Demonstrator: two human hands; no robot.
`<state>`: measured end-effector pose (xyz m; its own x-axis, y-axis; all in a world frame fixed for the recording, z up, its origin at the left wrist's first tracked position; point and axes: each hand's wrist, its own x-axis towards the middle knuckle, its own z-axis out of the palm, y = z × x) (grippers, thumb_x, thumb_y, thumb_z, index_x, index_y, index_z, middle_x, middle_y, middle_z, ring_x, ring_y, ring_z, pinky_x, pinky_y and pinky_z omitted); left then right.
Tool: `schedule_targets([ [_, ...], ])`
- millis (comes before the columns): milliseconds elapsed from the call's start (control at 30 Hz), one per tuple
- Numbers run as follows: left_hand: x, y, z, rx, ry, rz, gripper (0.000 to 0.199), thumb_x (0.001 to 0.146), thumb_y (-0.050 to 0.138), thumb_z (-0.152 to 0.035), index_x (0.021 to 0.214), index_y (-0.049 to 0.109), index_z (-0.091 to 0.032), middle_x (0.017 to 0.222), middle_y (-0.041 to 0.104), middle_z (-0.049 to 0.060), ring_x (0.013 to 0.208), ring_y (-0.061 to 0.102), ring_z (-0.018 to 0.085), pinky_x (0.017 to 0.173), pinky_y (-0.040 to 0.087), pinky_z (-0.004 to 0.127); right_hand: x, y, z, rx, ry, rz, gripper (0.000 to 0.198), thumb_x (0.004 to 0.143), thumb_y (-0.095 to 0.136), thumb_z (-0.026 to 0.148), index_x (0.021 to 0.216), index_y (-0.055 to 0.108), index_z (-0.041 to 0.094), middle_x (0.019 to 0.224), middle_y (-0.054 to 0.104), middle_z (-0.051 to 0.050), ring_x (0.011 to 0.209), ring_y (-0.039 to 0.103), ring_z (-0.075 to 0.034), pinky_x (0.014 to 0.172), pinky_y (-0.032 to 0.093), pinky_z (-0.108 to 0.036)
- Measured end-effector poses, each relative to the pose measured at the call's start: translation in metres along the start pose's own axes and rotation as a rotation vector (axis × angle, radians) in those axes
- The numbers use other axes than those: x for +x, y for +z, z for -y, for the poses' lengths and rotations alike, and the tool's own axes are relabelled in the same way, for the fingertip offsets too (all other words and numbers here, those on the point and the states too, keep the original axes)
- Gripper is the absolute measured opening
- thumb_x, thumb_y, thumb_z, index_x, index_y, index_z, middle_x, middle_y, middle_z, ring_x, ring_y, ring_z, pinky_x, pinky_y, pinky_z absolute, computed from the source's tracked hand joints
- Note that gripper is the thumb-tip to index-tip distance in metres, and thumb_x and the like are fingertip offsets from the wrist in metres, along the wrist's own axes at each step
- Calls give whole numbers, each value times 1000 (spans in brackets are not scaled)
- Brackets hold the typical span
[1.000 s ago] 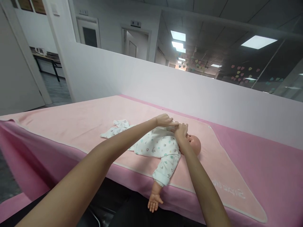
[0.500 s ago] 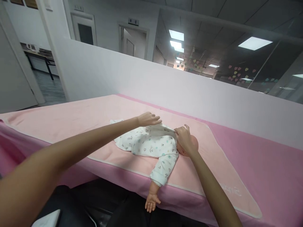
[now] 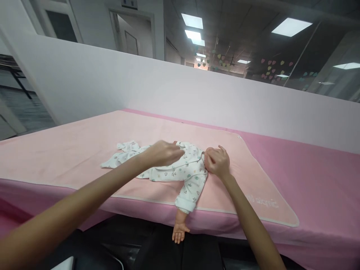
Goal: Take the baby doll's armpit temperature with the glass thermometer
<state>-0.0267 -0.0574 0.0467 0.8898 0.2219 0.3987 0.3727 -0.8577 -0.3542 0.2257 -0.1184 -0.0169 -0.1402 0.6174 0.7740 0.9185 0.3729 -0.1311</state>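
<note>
A baby doll [image 3: 179, 227] lies on its back on a pink blanket, its head to the right. It wears a white printed baby outfit [image 3: 194, 189], whose front lies over the chest. One doll arm hangs over the table's near edge, palm showing. My left hand [image 3: 164, 153], slightly blurred, is over the doll's middle with its fingers curled closed; whether cloth is in them is hidden. Beside the collar, my right hand [image 3: 218, 162] covers much of the doll's head [image 3: 226, 153]. Its fingers are bent into a pinch, one finger raised, and what they hold, if anything, does not show.
The pink blanket [image 3: 261, 180] with white lettering covers much of a table draped in a darker pink cloth [image 3: 317, 176]. A low white wall [image 3: 174, 93] runs along the far side, with glass above it. A white object [image 3: 64, 264] shows at the lower left.
The lifted front of the outfit has come down over the doll's chest. My left hand has moved left and down and curled closed. The view has shifted, showing more of the outfit's legs.
</note>
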Motion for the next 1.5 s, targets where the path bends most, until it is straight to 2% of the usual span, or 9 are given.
schedule_targets([
  [100, 43, 20, 8, -92, -354, -278, 23, 88, 35, -25, 91, 58, -18, 78, 63, 3, 68, 55, 13, 56, 36, 23, 9, -5, -21, 144, 368, -60, 30, 86, 38, 33, 82, 64, 18, 88, 66, -5, 87, 56, -18, 94, 34, -37],
  [167, 62, 50, 12, -174, -578, -305, 25, 88, 35, -26, 98, 56, -18, 90, 63, 5, 79, 58, 15, 64, 41, 25, 15, -6, -38, 335, 612, 16, 36, 83, 41, 43, 78, 65, 17, 85, 67, -6, 86, 58, -20, 85, 40, -35],
  [333, 66, 125, 14, -312, -799, 46, 34, 86, 35, -31, 112, 52, -17, 118, 55, 8, 112, 46, 22, 95, 34, 35, 12, 0, -64, 913, 978, 72, 33, 72, 55, 49, 72, 64, 17, 82, 68, -5, 85, 60, -23, 81, 45, -33],
  [500, 59, 140, 21, -429, -820, 223, 49, 86, 29, -46, 125, 43, -20, 131, 46, 6, 123, 34, 23, 104, 21, 41, -8, 8, -65, 1457, 1157, 245, 52, 74, 46, 59, 91, 64, 14, 97, 67, -11, 96, 60, -28, 87, 46, -41],
  [700, 67, 138, 29, -419, -887, 324, 58, 85, 17, -55, 124, 47, -24, 131, 43, 8, 121, 32, 29, 93, 32, 45, -21, 15, -64, 1707, 1210, 224, 58, 74, 44, 62, 107, 59, 17, 111, 62, -11, 103, 57, -29, 90, 44, -47],
  [867, 73, 136, 27, -200, -860, 335, 59, 87, 17, -50, 105, 61, -15, 125, 48, 14, 117, 38, 28, 97, 25, 47, -20, 18, -65, 1708, 1233, 160, 53, 76, 43, 60, 102, 61, 18, 110, 62, -10, 103, 57, -28, 90, 43, -47],
  [1167, 56, 125, 18, -281, -963, 353, 66, 83, 15, -59, 100, 60, -13, 98, 64, 14, 95, 56, 27, 88, 34, 42, -22, 16, -67, 1631, 1228, 189, 55, 74, 45, 59, 102, 63, 15, 105, 64, -12, 100, 59, -31, 87, 45, -49],
  [1367, 52, 115, 14, -361, -961, 422, 69, 81, 16, -63, 90, 64, -14, 99, 64, 15, 97, 55, 28, 93, 28, 45, -21, 16, -75, 1377, 1206, -243, 16, 70, 60, 36, 76, 63, 22, 83, 69, -1, 84, 64, -24, 80, 51, -40],
  [1500, 54, 113, 16, -427, -977, 469, 72, 79, 17, -64, 90, 64, -11, 97, 65, 18, 95, 57, 29, 96, 23, 47, -19, 16, -72, 1357, 1088, -138, 20, 71, 56, 37, 75, 64, 19, 83, 69, -3, 85, 63, -25, 78, 51, -37],
])
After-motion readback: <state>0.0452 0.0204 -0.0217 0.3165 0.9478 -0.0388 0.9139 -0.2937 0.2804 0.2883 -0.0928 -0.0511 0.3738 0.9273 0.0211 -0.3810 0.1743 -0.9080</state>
